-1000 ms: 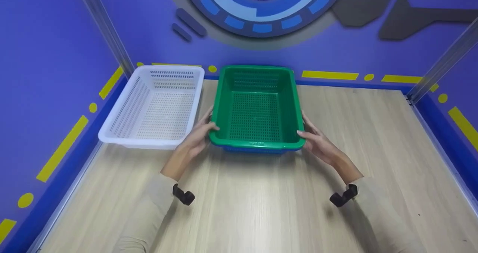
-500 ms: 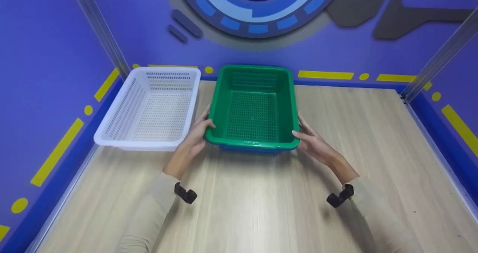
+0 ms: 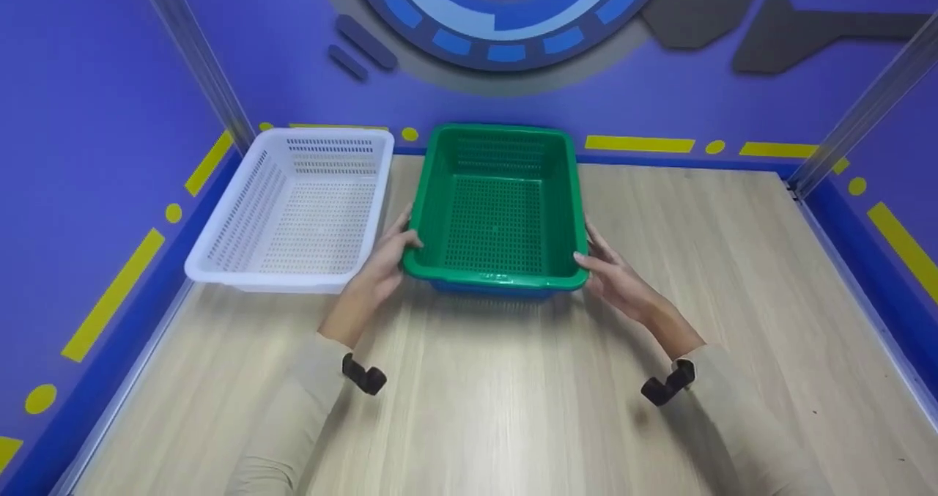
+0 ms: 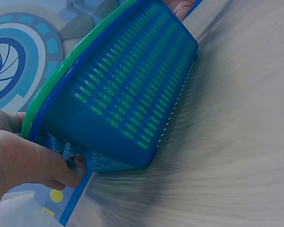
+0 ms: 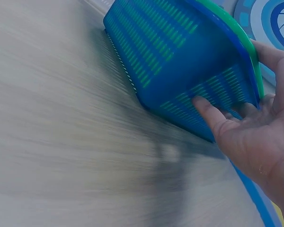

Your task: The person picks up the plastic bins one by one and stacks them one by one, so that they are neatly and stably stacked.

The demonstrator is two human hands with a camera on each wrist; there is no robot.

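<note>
Head view: a green basket (image 3: 498,210) nested inside a blue basket (image 3: 484,289), the pair standing on the wooden worktop (image 3: 513,393) close to the back wall. The left hand (image 3: 381,265) grips the stack at its near left corner, thumb hooked over the green rim. The right hand (image 3: 615,280) holds the near right corner, thumb likewise on the rim.

Left wrist view: the left hand's fingers (image 4: 78,163) are curled under the blue basket's slotted wall (image 4: 128,104), with the green rim showing as a thin band along the top edge. Right wrist view: the right hand's fingers (image 5: 213,118) are spread against the blue side wall (image 5: 180,61), the thumb lying along the green rim; the worktop is blurred in both wrist views.

A white basket (image 3: 293,210) stands just beside the stack on its left, apart from it, near the left wall
</note>
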